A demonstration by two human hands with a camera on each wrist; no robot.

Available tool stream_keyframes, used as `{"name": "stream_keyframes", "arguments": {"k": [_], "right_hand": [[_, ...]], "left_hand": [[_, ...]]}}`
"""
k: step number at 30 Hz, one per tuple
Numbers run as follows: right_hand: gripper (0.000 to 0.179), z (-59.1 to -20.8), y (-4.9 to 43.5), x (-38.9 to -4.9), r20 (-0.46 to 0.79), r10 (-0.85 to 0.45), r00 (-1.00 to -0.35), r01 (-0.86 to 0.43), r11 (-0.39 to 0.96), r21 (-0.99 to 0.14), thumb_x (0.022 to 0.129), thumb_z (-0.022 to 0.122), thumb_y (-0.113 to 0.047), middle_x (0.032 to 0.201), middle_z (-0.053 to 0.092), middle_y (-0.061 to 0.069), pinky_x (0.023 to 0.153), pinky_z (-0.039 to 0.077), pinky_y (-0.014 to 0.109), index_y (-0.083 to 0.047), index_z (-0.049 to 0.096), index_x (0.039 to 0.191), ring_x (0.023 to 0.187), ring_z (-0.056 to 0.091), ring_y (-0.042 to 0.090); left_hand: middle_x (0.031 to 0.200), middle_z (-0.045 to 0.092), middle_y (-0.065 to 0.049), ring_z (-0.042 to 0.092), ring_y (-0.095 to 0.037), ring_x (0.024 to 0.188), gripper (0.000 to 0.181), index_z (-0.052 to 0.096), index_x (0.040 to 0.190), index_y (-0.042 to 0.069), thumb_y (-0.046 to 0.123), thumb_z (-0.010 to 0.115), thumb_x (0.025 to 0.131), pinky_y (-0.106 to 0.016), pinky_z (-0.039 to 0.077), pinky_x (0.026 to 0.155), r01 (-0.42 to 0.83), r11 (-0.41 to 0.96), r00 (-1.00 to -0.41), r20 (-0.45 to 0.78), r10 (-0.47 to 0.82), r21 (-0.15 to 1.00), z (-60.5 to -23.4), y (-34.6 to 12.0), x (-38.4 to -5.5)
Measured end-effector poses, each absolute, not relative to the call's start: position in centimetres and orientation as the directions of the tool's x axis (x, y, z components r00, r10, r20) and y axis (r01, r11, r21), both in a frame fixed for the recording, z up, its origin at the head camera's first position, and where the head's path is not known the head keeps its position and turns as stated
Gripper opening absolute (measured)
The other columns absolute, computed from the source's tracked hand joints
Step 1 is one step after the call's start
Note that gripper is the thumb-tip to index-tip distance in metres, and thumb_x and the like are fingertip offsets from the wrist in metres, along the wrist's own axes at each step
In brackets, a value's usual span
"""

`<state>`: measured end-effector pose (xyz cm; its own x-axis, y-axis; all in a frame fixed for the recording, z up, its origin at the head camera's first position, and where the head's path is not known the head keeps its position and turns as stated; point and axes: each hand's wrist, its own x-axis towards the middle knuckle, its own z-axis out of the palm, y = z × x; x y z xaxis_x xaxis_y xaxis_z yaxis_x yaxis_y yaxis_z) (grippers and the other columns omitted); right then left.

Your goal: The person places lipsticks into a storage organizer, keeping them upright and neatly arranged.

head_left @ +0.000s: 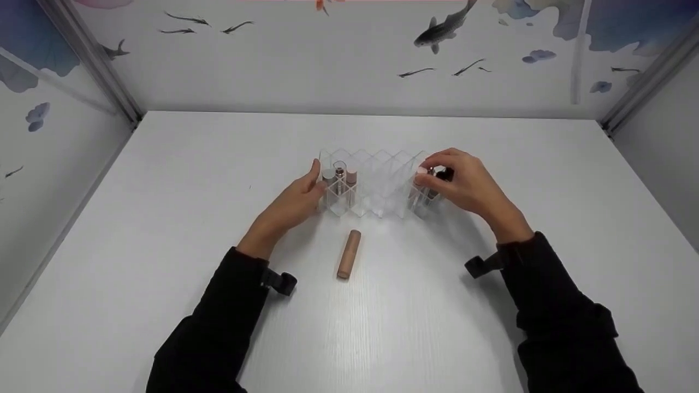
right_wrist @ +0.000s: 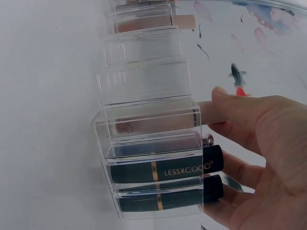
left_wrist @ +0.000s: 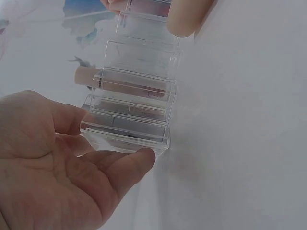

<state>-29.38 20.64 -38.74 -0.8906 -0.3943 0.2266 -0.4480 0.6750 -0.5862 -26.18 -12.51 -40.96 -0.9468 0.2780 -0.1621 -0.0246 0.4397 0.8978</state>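
Observation:
A clear acrylic lipstick organizer (head_left: pixel 382 188) with diamond-shaped slots stands on the table. My left hand (head_left: pixel 297 201) holds its left end, with the thumb (left_wrist: pixel 139 163) along the side. Near that hand stand a grey-capped tube (head_left: pixel 329 176), a clear-topped tube (head_left: pixel 339 173) and a pink-capped tube (head_left: pixel 351 177). At the right end, my right hand (head_left: pixel 471 183) pinches the pale pink cap of a lip gloss tube (right_wrist: pixel 211 112) sitting in a slot. Below it in the right wrist view are two dark green lipstick tubes (right_wrist: pixel 139 172), one lettered LESSXCOCO.
A tan, capped lip tube (head_left: pixel 349 254) lies on the white table (head_left: pixel 382 327) in front of the organizer. Printed white panels (head_left: pixel 327 71) with fish border the table at the back and sides.

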Motion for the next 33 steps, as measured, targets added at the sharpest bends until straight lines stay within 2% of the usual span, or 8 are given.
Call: {"name": "stream_keyframes", "arguments": {"k": [5,9,13,17,22,26,29,33], "right_hand": [[0.035,-38.9,20.6,-29.5,0.197,-0.397,-0.896,-0.432,0.684,-0.588,0.097,0.072,-0.030,0.123,0.064,0.014,0.099,0.045,0.048,-0.003,0.072,0.119,0.117,0.058,0.032],[0.038,-38.8,20.6,-29.5,0.153,-0.427,-0.891,-0.431,0.693,-0.578,0.095,0.075,-0.026,0.130,0.061,0.017,0.100,0.045,0.048,-0.001,0.069,0.123,0.120,0.055,0.034],[0.055,-38.7,20.6,-29.6,0.107,-0.450,-0.887,-0.426,0.705,-0.566,0.093,0.078,-0.026,0.142,0.055,0.019,0.110,0.037,0.053,-0.002,0.059,0.139,0.134,0.046,0.036],[0.075,-38.4,20.8,-29.5,0.061,-0.437,-0.897,-0.387,0.714,-0.583,0.091,0.079,-0.032,0.153,0.046,0.015,0.115,0.031,0.054,-0.008,0.043,0.153,0.144,0.037,0.035],[0.094,-37.9,21.6,-29.5,-0.010,-0.433,-0.901,-0.348,0.739,-0.577,0.089,0.080,-0.040,0.162,0.033,0.013,0.117,0.027,0.055,-0.011,0.028,0.161,0.149,0.027,0.034],[0.108,-37.6,22.3,-29.6,-0.103,-0.418,-0.903,-0.295,0.776,-0.558,0.084,0.083,-0.046,0.164,0.025,0.017,0.119,0.023,0.056,-0.008,0.020,0.163,0.151,0.022,0.035],[0.114,-37.6,22.7,-29.7,-0.159,-0.399,-0.903,-0.255,0.796,-0.548,0.081,0.085,-0.048,0.163,0.026,0.020,0.119,0.022,0.057,-0.004,0.019,0.162,0.151,0.022,0.036],[0.117,-37.8,23.2,-29.9,-0.194,-0.379,-0.905,-0.217,0.803,-0.554,0.078,0.086,-0.052,0.158,0.035,0.021,0.118,0.024,0.058,0.000,0.020,0.160,0.147,0.030,0.035]], "left_hand": [[0.169,0.008,-0.004,0.007,-0.018,0.155,0.065,0.000,0.163,0.014,0.033,0.035,0.111,-0.038,0.017,0.123,-0.026,0.437,-0.947,-0.163,0.278,0.899,-41.0,-12.6,-26.1],[0.169,0.009,-0.005,0.008,-0.020,0.155,0.065,0.001,0.163,0.014,0.034,0.034,0.111,-0.038,0.017,0.123,-0.020,0.459,-0.949,-0.161,0.272,0.888,-41.0,-12.5,-26.2],[0.169,0.009,-0.006,0.009,-0.020,0.155,0.065,0.002,0.163,0.012,0.033,0.034,0.111,-0.039,0.018,0.123,-0.003,0.470,-0.950,-0.150,0.275,0.883,-41.0,-12.6,-26.2],[0.169,0.009,-0.007,0.011,-0.021,0.155,0.065,0.002,0.163,0.011,0.032,0.034,0.111,-0.039,0.021,0.122,0.004,0.463,-0.949,-0.143,0.282,0.886,-41.1,-12.7,-26.3],[0.169,0.009,-0.006,0.015,-0.021,0.154,0.066,0.002,0.163,0.013,0.035,0.034,0.111,-0.040,0.028,0.119,-0.008,0.456,-0.947,-0.153,0.281,0.890,-41.3,-12.7,-26.4],[0.169,0.008,-0.005,0.012,-0.020,0.155,0.065,0.002,0.163,0.013,0.034,0.035,0.111,-0.040,0.025,0.120,-0.005,0.454,-0.949,-0.147,0.278,0.891,-41.2,-12.6,-26.3],[0.169,0.008,-0.005,0.013,-0.020,0.155,0.065,0.003,0.163,0.013,0.034,0.036,0.111,-0.040,0.025,0.120,-0.005,0.458,-0.951,-0.145,0.273,0.889,-41.2,-12.5,-26.3],[0.169,0.007,-0.005,0.011,-0.021,0.155,0.065,0.003,0.163,0.012,0.034,0.035,0.111,-0.040,0.024,0.121,-0.004,0.459,-0.950,-0.147,0.276,0.888,-41.2,-12.5,-26.3]]}}
